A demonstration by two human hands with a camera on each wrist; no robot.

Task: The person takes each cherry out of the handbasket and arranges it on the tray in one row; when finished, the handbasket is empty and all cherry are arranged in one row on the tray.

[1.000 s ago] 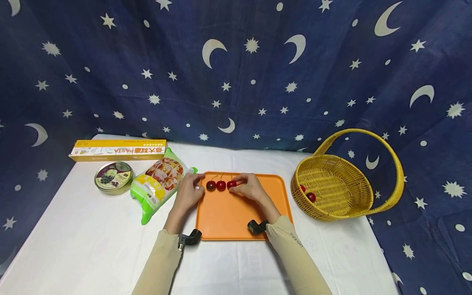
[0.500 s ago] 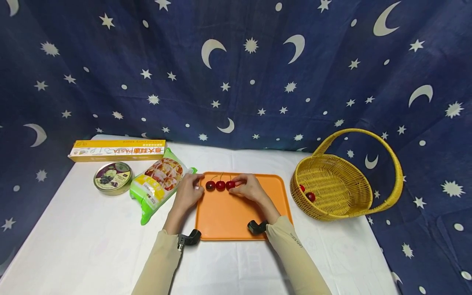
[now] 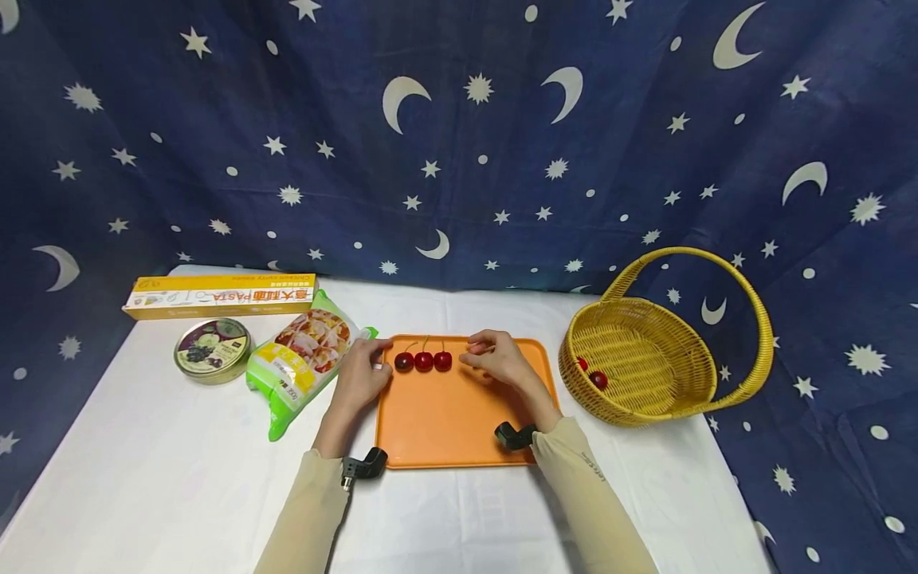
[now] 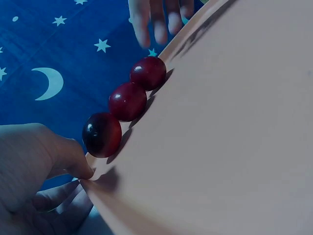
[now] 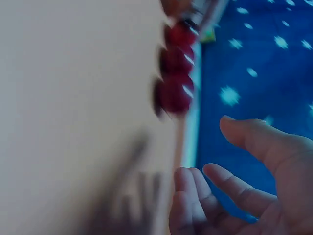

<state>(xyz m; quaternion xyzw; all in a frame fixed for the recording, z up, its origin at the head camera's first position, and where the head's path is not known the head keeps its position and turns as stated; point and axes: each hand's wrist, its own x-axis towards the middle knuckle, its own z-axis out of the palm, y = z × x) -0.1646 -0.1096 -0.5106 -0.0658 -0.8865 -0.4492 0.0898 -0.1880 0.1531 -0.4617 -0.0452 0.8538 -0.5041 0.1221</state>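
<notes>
Three dark red cherries with stems stand in a touching row along the far edge of the orange tray (image 3: 459, 422): a left cherry (image 3: 404, 362), a middle cherry (image 3: 424, 362) and a right cherry (image 3: 442, 361). At the tray's far left corner my left hand (image 3: 361, 376) pinches the rim, thumb on top and fingers beneath, as the left wrist view shows. My right hand (image 3: 505, 363) hovers over the tray just right of the row, holding nothing. In the right wrist view its thumb and fingers (image 5: 239, 191) are spread apart, clear of the blurred cherries (image 5: 177, 93).
Right of the tray stands a yellow wicker basket (image 3: 688, 410) with a tall handle; a cherry (image 3: 598, 379) and another partly hidden one lie inside. To the left are a green food bag (image 3: 301, 355), a round tin (image 3: 213, 351) and a yellow pasta box (image 3: 222, 296).
My right hand has let go of the right cherry and moved a little to the right. The left hand keeps its place at the tray corner. The head view has shifted slightly.
</notes>
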